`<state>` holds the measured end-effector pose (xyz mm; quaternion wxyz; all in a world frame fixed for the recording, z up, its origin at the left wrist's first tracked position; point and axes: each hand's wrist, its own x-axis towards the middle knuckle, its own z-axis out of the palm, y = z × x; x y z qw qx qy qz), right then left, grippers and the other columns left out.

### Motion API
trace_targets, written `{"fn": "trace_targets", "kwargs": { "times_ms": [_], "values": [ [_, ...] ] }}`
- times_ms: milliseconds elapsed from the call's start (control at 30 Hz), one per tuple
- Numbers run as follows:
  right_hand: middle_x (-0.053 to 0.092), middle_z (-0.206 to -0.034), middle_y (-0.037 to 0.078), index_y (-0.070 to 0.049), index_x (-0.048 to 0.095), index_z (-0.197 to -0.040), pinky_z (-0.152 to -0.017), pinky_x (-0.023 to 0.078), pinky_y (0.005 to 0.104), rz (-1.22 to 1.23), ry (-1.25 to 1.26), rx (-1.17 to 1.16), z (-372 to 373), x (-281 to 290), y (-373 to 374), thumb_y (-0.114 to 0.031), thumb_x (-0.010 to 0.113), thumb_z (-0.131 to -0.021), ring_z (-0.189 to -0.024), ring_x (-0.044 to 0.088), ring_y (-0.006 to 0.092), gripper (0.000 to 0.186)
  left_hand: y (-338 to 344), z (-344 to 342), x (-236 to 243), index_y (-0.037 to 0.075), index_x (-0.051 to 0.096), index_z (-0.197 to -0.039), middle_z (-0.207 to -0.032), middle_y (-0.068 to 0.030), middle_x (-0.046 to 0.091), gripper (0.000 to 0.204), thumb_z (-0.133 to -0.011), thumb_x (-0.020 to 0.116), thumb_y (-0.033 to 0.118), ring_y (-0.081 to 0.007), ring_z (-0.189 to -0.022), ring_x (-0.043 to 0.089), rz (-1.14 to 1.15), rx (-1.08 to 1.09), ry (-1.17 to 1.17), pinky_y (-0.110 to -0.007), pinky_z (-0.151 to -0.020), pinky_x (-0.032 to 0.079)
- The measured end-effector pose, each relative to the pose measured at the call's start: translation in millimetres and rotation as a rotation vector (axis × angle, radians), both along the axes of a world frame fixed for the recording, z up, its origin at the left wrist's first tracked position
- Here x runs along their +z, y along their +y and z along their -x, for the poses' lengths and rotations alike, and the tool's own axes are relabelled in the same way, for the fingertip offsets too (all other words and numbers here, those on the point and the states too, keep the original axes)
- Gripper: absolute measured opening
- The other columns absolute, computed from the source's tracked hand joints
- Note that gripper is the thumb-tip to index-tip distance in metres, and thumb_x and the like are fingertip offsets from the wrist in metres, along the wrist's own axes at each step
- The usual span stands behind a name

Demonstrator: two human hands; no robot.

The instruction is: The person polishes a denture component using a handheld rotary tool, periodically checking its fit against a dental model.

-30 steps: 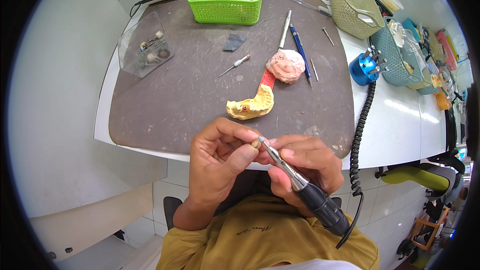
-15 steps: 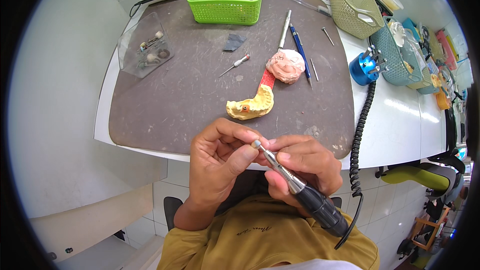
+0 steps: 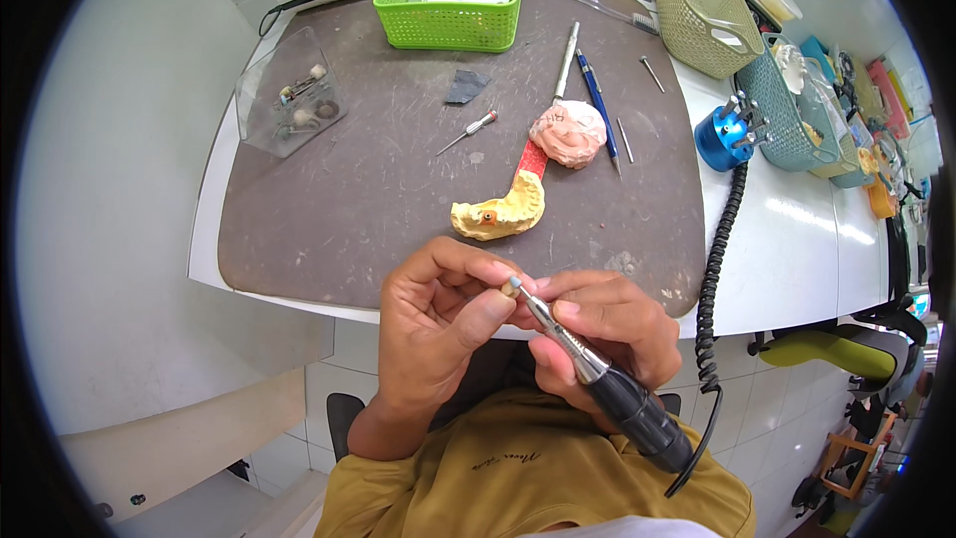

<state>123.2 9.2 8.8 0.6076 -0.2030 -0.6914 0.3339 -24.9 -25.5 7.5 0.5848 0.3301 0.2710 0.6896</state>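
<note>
My left hand [image 3: 430,329] pinches a small cream dental crown [image 3: 509,289] between thumb and fingertips, just past the table's near edge. In my right hand [image 3: 625,324] is a rotary handpiece [image 3: 637,416] with a silver front and black body, slanting up to the left. Its small light-blue tip [image 3: 516,282] is at the crown; whether they touch I cannot tell. Beyond my hands lies a yellow dental cast [image 3: 516,207] with an orange-rimmed hole. A red strip [image 3: 532,156] runs from it to a pinkish-white plaster piece [image 3: 570,136].
A clear box [image 3: 291,90] of small burs lies left; a green basket [image 3: 448,32] stands at the back. A small screwdriver [image 3: 466,133], a blue pen [image 3: 597,110] and a silver-handled tool [image 3: 568,60] lie on the mat. At right are a blue bur holder [image 3: 725,137] and a coiled cord [image 3: 712,279].
The crown has turned slightly in my left fingertips, and the light-blue tip now shows at its right side. Both hands stay nearly where they were.
</note>
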Motion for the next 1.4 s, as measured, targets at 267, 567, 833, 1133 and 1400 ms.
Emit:
{"fn": "trace_targets", "kwargs": {
  "times_ms": [267, 567, 833, 1133, 1400],
  "values": [
    [0.069, -0.088, 0.012, -0.003, 0.064, -0.098, -0.069, 0.060, 0.0324, 0.019, 0.008, -0.007, 0.3, -0.6, -0.8, 0.000, 0.085, -0.069, -0.088, 0.072, 0.0289, 0.036, -0.2, -1.2, -0.1, -0.003, 0.057, -0.099, -0.097, -0.0184, 0.067, 0.011, -0.089, 0.060, -0.005, -0.0212, -0.087, 0.069, 0.002, 0.014, -0.003, -0.037, -0.078, 0.060],
    [0.069, -0.087, 0.015, -0.001, 0.061, -0.101, -0.071, 0.061, 0.0338, 0.014, 0.107, 0.036, 0.8, -7.0, -1.2, -0.001, 0.085, -0.070, -0.089, 0.072, 0.0314, 0.039, -1.1, -0.4, -0.3, -0.003, 0.059, -0.100, -0.097, -0.0147, 0.065, 0.011, -0.089, 0.061, -0.004, -0.0192, -0.084, 0.068, 0.014, 0.011, -0.002, -0.034, -0.077, 0.060],
    [0.069, -0.086, 0.016, 0.000, 0.061, -0.099, -0.069, 0.061, 0.0345, 0.011, 0.055, 0.041, -0.7, -2.9, -0.8, -0.001, 0.084, -0.071, -0.087, 0.072, 0.0322, 0.037, -1.5, -1.2, -0.1, -0.003, 0.060, -0.099, -0.097, -0.0138, 0.064, 0.011, -0.089, 0.062, -0.005, -0.0186, -0.083, 0.067, -0.001, 0.021, -0.012, -0.034, -0.076, 0.060],
    [0.069, -0.087, 0.016, 0.000, 0.062, -0.100, -0.070, 0.061, 0.0353, 0.010, 0.047, 0.051, -1.4, -1.1, 0.1, 0.000, 0.084, -0.070, -0.088, 0.072, 0.0318, 0.036, -0.1, -1.1, -0.8, -0.003, 0.060, -0.098, -0.095, -0.0134, 0.063, 0.011, -0.088, 0.062, -0.006, -0.0186, -0.083, 0.067, -0.013, 0.017, 0.007, -0.034, -0.076, 0.060],
    [0.069, -0.085, 0.016, 0.001, 0.063, -0.099, -0.070, 0.061, 0.0346, 0.022, 0.051, 0.044, -0.1, -2.2, -0.8, 0.000, 0.084, -0.071, -0.087, 0.072, 0.0309, 0.035, -0.6, -0.6, 0.1, -0.003, 0.059, -0.098, -0.094, -0.0135, 0.063, 0.012, -0.087, 0.062, -0.007, -0.0186, -0.083, 0.067, -0.008, 0.016, 0.002, -0.034, -0.076, 0.060]
  ]
}}
